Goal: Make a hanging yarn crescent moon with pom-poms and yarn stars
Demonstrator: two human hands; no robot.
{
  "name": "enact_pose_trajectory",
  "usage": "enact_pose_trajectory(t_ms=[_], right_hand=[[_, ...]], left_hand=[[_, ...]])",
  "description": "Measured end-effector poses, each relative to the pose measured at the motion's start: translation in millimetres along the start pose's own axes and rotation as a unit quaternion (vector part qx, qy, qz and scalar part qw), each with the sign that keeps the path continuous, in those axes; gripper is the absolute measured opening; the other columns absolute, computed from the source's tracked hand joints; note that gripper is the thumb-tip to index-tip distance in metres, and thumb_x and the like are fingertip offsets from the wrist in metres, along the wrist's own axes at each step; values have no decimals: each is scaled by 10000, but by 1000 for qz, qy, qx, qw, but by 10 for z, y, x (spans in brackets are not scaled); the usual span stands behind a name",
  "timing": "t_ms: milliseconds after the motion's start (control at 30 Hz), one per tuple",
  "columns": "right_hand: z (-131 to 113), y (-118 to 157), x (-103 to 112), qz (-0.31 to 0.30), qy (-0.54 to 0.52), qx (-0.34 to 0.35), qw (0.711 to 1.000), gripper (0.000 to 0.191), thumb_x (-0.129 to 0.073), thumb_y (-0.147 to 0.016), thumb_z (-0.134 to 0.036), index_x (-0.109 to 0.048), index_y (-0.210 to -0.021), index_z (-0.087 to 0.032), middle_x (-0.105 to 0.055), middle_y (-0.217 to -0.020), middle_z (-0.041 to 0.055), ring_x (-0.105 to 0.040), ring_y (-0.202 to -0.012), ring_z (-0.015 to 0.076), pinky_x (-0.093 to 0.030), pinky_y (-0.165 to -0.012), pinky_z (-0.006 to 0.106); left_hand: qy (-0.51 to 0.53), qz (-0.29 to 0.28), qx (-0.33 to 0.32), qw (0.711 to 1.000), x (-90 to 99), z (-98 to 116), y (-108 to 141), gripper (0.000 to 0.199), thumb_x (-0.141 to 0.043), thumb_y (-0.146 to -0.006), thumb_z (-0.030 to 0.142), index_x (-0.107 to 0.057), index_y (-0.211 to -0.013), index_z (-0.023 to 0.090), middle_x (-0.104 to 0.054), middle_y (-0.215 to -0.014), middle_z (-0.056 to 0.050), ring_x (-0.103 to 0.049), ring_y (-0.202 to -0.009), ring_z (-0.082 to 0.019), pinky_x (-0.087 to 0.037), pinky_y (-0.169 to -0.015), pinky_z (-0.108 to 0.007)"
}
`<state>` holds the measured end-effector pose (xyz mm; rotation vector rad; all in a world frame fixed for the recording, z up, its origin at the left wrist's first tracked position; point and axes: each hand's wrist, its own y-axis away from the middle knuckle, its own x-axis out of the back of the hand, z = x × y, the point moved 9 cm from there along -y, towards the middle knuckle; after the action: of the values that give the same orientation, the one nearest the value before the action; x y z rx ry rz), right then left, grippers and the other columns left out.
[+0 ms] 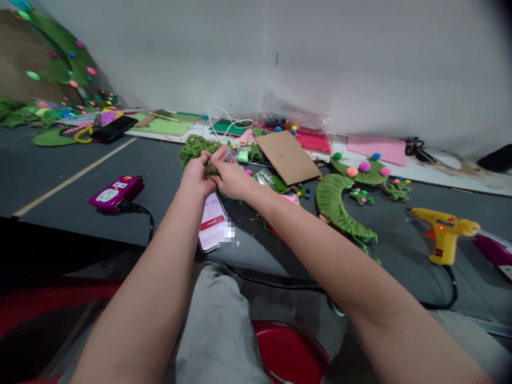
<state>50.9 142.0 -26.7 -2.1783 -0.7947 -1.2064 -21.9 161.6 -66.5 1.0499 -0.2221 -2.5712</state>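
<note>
A loose bundle of green yarn (197, 148) is held up over the dark table, beyond a phone. My left hand (197, 177) is closed on the yarn from the left. Close against it, my right hand (230, 175) is closed on the same yarn, its fingers bent around the strands. Parts of the yarn are hidden behind my fingers. Below my hands lies the phone (212, 224) with a lit screen. To the right rests a crescent wrapped in green yarn (332, 200).
A yellow glue gun (442, 229) stands at the right, its cord running off the table. At the left sits a purple power strip (117, 193). Brown cardboard (287, 157) leans over small craft pieces. A pom-pom-covered green piece (366, 169) lies behind the crescent.
</note>
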Motion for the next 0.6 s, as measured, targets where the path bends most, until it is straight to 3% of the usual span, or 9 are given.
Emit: enact_pose_trajectory(t_ms=[100,200,367,500,600], right_hand=[[-37,44,-63,-33,7,-12,999,310,-441,-930,-162,-554,-1203,-65,-681,-1158,251,-652,-974,316,-484,-819,399],[-85,76,-15,-56,3,-3,998,212,-406,-943,-140,-608,-1004,-111,-701,-1093,203,-641,-921,266,-460,-817,351],[-223,266,389,4,-63,55,997,245,-366,-981,-184,-465,-756,-192,-609,-842,57,-520,-774,172,-383,-723,296],[-490,679,690,-14,-143,161,976,270,-401,-981,-181,-344,-720,-218,-393,-693,-29,-370,-664,126,-313,-650,280],[-579,997,933,-38,-214,178,960,295,-395,-1003,-217,-336,-714,-220,-308,-681,-44,-303,-625,107,-306,-623,271]], left_hand=[[1,7,0,1000,26,-1,-3,271,-365,-1032,251,-524,-814,230,-787,-959,-70,-708,-1075,-191,-552,-934,-337],[2,7,10,1000,67,-7,-7,236,-383,-1023,267,-536,-847,231,-788,-989,-80,-705,-1088,-200,-562,-904,-338],[7,-2,24,1000,158,3,-73,224,-413,-994,274,-526,-806,229,-788,-1000,-77,-715,-1056,-211,-572,-890,-344],[12,11,26,1000,222,18,-141,270,-390,-1002,297,-501,-768,220,-783,-996,-90,-721,-1032,-213,-578,-823,-321],[14,-14,36,999,179,10,-158,274,-395,-1004,309,-493,-764,221,-775,-1055,-92,-711,-1068,-223,-571,-816,-330]])
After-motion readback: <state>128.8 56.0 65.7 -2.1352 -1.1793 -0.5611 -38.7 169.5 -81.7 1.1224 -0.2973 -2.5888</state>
